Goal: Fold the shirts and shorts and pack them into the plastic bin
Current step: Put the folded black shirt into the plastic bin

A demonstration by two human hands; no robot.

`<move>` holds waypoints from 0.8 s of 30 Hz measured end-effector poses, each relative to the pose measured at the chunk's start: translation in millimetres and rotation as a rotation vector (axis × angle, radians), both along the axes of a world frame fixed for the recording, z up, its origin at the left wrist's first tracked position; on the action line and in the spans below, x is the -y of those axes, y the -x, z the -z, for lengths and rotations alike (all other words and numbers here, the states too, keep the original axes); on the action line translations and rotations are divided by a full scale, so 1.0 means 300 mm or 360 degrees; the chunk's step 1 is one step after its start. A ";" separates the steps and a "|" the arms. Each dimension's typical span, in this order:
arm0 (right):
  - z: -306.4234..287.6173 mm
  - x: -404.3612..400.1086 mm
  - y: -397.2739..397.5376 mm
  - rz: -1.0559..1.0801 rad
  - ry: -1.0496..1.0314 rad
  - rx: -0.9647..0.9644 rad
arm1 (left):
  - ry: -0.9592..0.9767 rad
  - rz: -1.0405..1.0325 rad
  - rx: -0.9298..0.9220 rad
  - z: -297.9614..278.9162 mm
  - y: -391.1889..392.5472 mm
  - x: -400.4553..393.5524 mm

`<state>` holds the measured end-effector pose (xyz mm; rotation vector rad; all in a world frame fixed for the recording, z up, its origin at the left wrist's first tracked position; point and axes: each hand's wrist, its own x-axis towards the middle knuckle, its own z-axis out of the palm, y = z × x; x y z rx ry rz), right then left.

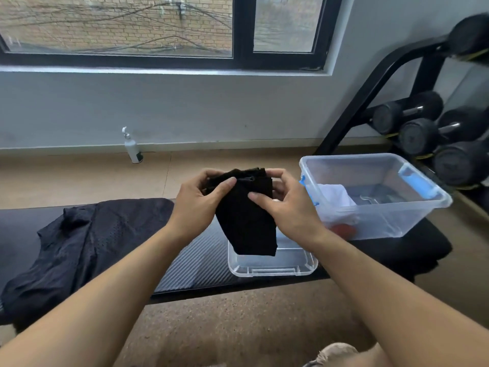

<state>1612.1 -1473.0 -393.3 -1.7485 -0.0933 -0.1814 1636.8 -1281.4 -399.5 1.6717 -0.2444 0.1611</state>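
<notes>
Both hands are raised over the middle of a black padded bench (190,263), holding a folded black garment (247,218) between them. The left hand (197,205) grips the garment's upper left edge, its fingers curled round the fabric and the thumb pressed across the front. The right hand (287,205) holds the upper right edge the same way, fingers bent behind the cloth and the thumb lying across the front near the other thumb. The garment hangs down from the hands in a narrow folded strip, and its lower end dangles over a clear plastic lid (272,263) that lies flat on the bench.

Just right of the hands, on the right end of the bench, stands the clear plastic bin (412,218) with blue latches. Inside it lie a folded white garment (336,194) on the left and something grey (381,198) beside it; something red (344,230) shows through the near wall low down.

On the left part of the bench lies another dark mesh garment (66,250), spread out loosely and unfolded, well apart from the bin.

On the far side of the floor a white bottle (132,148) stands against the wall under a window (158,27). At the far right a black rack holds dumbbells (418,128)
</notes>
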 end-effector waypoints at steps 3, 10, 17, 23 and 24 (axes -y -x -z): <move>-0.037 0.068 0.035 0.0114 0.0201 0.0124 | -0.0024 0.0013 0.0080 -0.012 -0.017 0.091; -0.150 0.281 0.071 0.0614 0.0342 0.0427 | -0.0110 0.0078 0.0156 -0.029 -0.072 0.323; -0.231 0.563 -0.013 0.1165 0.0409 0.0610 | -0.0927 0.0399 0.0458 0.021 -0.083 0.541; -0.177 0.772 -0.115 0.1046 0.0479 0.0017 | -0.1297 0.0555 0.0374 0.072 -0.100 0.604; -0.174 0.800 -0.130 0.1008 0.0434 -0.0092 | -0.1308 0.0575 0.0359 0.075 -0.104 0.604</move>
